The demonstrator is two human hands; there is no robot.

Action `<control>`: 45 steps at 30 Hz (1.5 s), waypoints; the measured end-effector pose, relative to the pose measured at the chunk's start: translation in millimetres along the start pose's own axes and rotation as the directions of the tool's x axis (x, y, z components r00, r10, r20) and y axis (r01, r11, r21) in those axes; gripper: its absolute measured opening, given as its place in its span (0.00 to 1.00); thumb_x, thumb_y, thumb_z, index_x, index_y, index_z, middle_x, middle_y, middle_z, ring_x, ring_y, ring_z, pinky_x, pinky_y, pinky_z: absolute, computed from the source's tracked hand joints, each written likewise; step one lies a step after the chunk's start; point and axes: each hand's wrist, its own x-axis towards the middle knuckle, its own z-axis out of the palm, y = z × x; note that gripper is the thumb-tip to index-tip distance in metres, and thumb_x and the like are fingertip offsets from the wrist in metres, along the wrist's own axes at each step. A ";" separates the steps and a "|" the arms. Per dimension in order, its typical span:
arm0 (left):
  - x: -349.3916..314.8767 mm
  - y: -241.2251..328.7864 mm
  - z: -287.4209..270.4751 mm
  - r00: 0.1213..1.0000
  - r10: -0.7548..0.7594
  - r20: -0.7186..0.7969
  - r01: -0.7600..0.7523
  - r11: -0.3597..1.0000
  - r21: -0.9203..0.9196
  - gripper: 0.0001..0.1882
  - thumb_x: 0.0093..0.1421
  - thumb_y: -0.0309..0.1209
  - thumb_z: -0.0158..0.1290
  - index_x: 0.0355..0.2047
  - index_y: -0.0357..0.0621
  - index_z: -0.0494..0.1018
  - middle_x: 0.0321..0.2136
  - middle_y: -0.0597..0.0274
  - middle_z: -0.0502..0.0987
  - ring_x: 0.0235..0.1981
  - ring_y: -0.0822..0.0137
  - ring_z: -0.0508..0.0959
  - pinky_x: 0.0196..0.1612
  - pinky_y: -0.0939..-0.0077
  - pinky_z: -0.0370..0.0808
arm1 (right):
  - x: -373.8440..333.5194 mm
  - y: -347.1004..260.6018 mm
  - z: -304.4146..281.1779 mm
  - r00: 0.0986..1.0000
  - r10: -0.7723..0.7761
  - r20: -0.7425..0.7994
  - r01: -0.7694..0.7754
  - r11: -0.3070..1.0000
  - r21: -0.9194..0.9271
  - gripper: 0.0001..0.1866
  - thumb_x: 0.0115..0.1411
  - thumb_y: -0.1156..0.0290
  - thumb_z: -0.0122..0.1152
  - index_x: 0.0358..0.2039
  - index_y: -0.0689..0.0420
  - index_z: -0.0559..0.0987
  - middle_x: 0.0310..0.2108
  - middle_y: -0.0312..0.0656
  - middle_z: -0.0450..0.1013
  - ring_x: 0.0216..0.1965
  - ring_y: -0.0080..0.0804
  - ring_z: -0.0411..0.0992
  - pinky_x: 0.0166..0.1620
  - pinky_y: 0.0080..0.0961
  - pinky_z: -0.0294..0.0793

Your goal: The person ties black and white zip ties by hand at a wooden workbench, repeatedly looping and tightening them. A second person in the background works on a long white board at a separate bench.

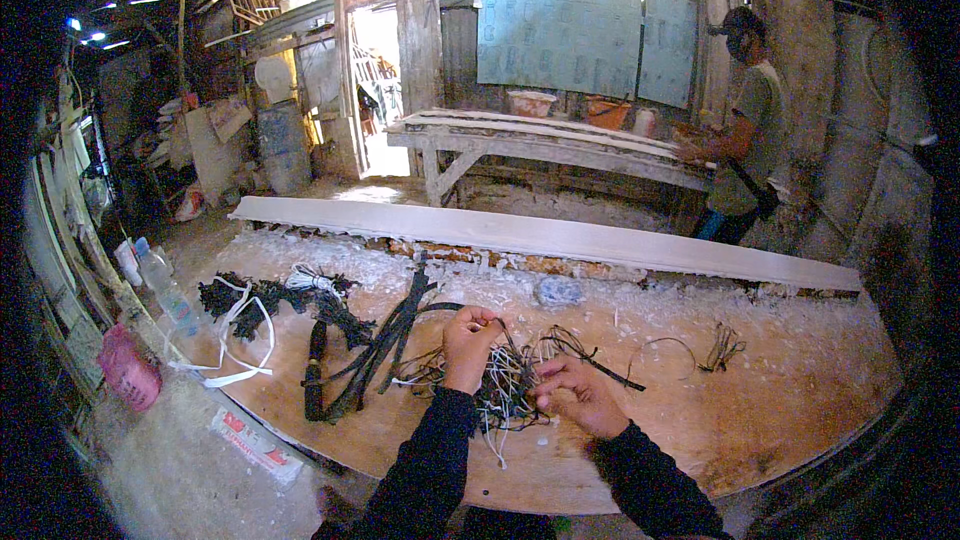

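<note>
Between my hands lies a tangled bundle of thin black and white cords (505,390) on the wooden tabletop (640,440). My left hand (468,345) is closed in a pinch on a dark cord at the bundle's upper edge. At the bundle's right side, my right hand (583,395) has its fingers bent together against the strands; what they pinch is too small to make out. Long black strips (385,340) lie left of my left hand, beside a dark stick-like tool (316,370) with a yellowish band. A loose wisp of dark cord (722,348) rests farther right.
A long white plastered bar (540,238) crosses the table's far side. Dark netting-like cord (250,310), a white strap (240,325) and a plastic bottle (165,285) sit at the left. Beyond, a person (745,130) stands at a workbench (560,145) holding an orange basin (607,112).
</note>
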 end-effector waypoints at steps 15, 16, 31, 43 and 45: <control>-10.5 6.7 7.7 0.955 0.195 0.224 -0.265 0.900 0.346 0.03 0.44 0.23 0.56 0.20 0.38 0.73 0.22 0.62 0.74 0.24 0.72 0.72 0.30 0.80 0.69 | -2.4 -7.8 -10.4 0.996 0.082 -0.017 -0.080 0.993 0.086 0.07 0.41 0.77 0.65 0.21 0.57 0.75 0.27 0.37 0.71 0.41 0.30 0.66 0.47 0.30 0.62; -11.0 7.4 8.0 0.952 0.191 0.240 -0.272 0.888 0.370 0.04 0.44 0.24 0.57 0.20 0.38 0.74 0.23 0.61 0.74 0.24 0.71 0.73 0.30 0.80 0.69 | 0.2 -5.9 -11.6 0.997 0.056 -0.057 -0.053 0.998 0.040 0.07 0.41 0.78 0.64 0.20 0.58 0.74 0.26 0.37 0.71 0.39 0.29 0.67 0.46 0.29 0.64; -36.1 23.0 16.5 0.278 -0.137 0.951 0.009 0.990 0.140 0.09 0.52 0.33 0.54 0.22 0.42 0.68 0.16 0.72 0.63 0.18 0.80 0.65 0.19 0.85 0.62 | 17.4 16.9 -40.3 0.739 -0.318 -0.594 0.012 0.888 -0.460 0.06 0.48 0.73 0.58 0.23 0.59 0.71 0.26 0.35 0.68 0.31 0.25 0.66 0.39 0.23 0.64; -1.4 -10.4 4.6 0.968 0.164 0.188 -0.207 0.949 0.239 0.08 0.44 0.28 0.57 0.18 0.39 0.69 0.15 0.68 0.68 0.18 0.77 0.67 0.23 0.82 0.65 | 14.0 22.9 -35.2 0.926 -0.074 -0.371 0.068 0.997 -0.027 0.04 0.46 0.75 0.61 0.24 0.59 0.75 0.34 0.38 0.67 0.34 0.26 0.67 0.41 0.23 0.66; 2.5 -12.2 -1.3 0.980 0.161 0.113 -0.185 0.950 0.250 0.06 0.43 0.26 0.57 0.19 0.39 0.70 0.16 0.66 0.71 0.19 0.76 0.69 0.24 0.82 0.67 | 7.9 14.1 -22.6 0.977 0.025 -0.211 -0.013 0.998 0.059 0.04 0.47 0.74 0.61 0.24 0.59 0.76 0.35 0.38 0.67 0.35 0.27 0.67 0.42 0.24 0.66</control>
